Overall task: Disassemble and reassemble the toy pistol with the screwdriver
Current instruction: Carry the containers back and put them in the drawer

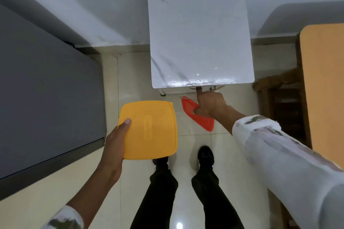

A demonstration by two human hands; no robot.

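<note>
Carrying yellow square plastic container (149,130) pinched in left hand (115,141) — gripping red plastic piece (202,121) in right hand (210,105), forefinger touching glossy white worktop (201,42) edge; best keeping both level while setting down.

No text can be read. An embossed mark is seen on the yellow lid (149,130), but it cannot be made out.

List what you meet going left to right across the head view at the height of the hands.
Grey surface → left hand → yellow lid → red plastic piece → orange-brown panel. The right hand overlaps the red plastic piece, so it is left unplaced.
</note>
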